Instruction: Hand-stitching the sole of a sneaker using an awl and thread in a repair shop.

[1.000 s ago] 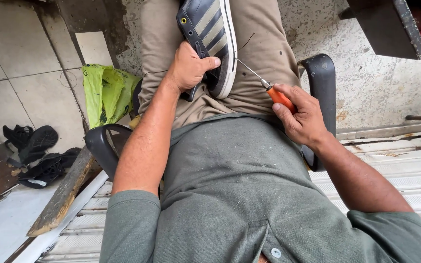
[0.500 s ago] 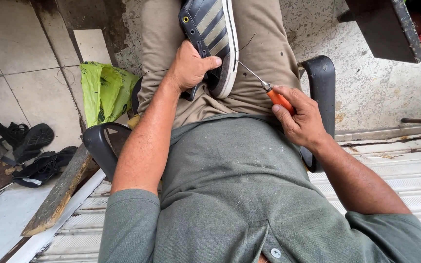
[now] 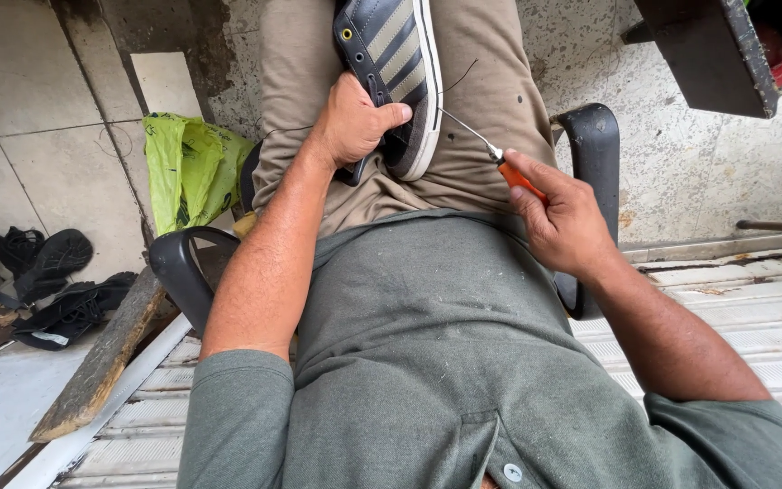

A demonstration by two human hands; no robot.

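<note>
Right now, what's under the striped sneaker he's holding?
The striped sneaker rests on the person's lap, on tan trousers, steadied by the left hand. The right hand holds an orange-handled awl at its sole. The chair seat beneath is hidden.

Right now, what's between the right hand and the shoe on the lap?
In the head view, only the thin metal shaft of the orange-handled awl spans from the right hand to the sneaker, over tan trousers.

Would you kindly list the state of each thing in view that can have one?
Left hand: gripping the sneaker.
Sneaker: on its side on the lap.
Right hand: closed on the awl.
Awl: tip at the sole edge.
Thread: loose.
Green bag: crumpled.
Sandals: on the floor.
</note>
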